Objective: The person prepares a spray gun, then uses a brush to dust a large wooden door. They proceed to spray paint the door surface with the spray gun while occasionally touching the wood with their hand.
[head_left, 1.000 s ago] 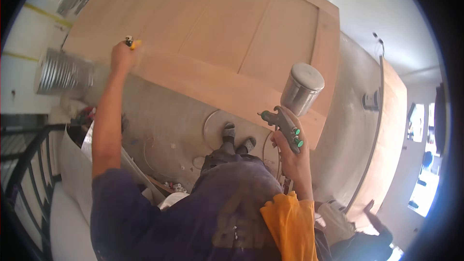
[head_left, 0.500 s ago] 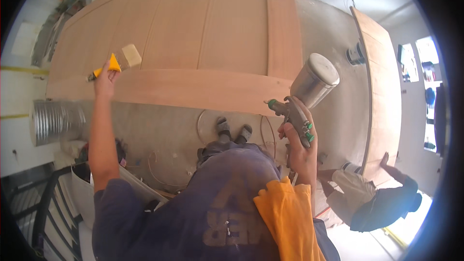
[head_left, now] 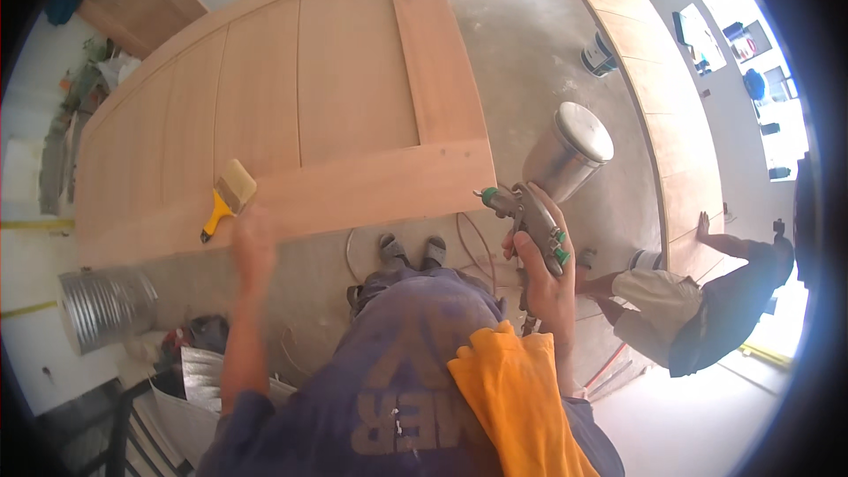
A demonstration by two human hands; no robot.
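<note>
My right hand [head_left: 549, 276] is wrapped round a spray gun [head_left: 521, 212] with green fittings and a silver cup [head_left: 565, 152], held over the floor off the panel's near right corner. A paintbrush [head_left: 226, 201] with a yellow handle and pale bristles lies on the near left part of a wooden panel [head_left: 344, 79]. Just right of the brush is my left hand [head_left: 254, 243], apart from its handle. Motion smears its fingers, so their pose is unclear. A yellow-orange glove [head_left: 521, 393] hangs at my right front.
On the right another wooden panel [head_left: 649, 97] rests on buckets [head_left: 599, 55]. A person [head_left: 707, 300] bends beside it with a hand on its edge. A ribbed metal drum [head_left: 108, 305] stands at near left. A hose [head_left: 477, 243] trails on the floor by my feet.
My left hand has let go of the paintbrush, which now lies on the panel, and has moved right and nearer. The right hand still holds the spray gun. The view has shifted right.
</note>
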